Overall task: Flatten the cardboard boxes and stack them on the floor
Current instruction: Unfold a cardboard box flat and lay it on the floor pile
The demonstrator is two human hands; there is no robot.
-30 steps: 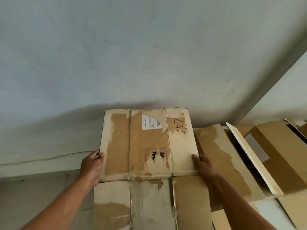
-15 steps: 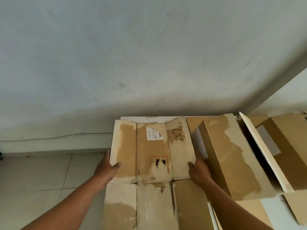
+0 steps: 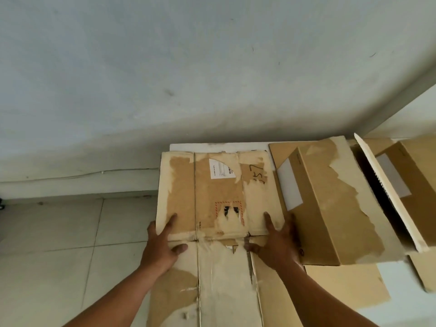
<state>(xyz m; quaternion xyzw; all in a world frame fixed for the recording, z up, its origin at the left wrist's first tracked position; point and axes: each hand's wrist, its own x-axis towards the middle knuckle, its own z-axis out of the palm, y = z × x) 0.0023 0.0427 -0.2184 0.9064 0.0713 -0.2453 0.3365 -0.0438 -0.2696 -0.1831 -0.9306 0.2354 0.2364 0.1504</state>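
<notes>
To the left lies bare tiled floor (image 3: 59, 232), running up to the wall (image 3: 165, 67). That side has the open room for sliding or squaring the load.

The left hand (image 3: 162, 246) is spread, with straight fingers on the left edge of the flat box (image 3: 219, 185) and the thumb below the fold line. The flat box lies on the floor with its far edge near the wall, on top of a white sheet (image 3: 212, 146) that shows beyond it.

To do this step well, I judge, press both palms along the crease so the flaps lie level, and square the far edge with the sheet beneath.

The right hand (image 3: 276, 241) is also spread, pressing at the right edge. Just beside it sits a second box (image 3: 330, 208), not yet flat. I cannot tell whether the two boxes touch. Room is tight on that side, so fingers could catch.
</notes>
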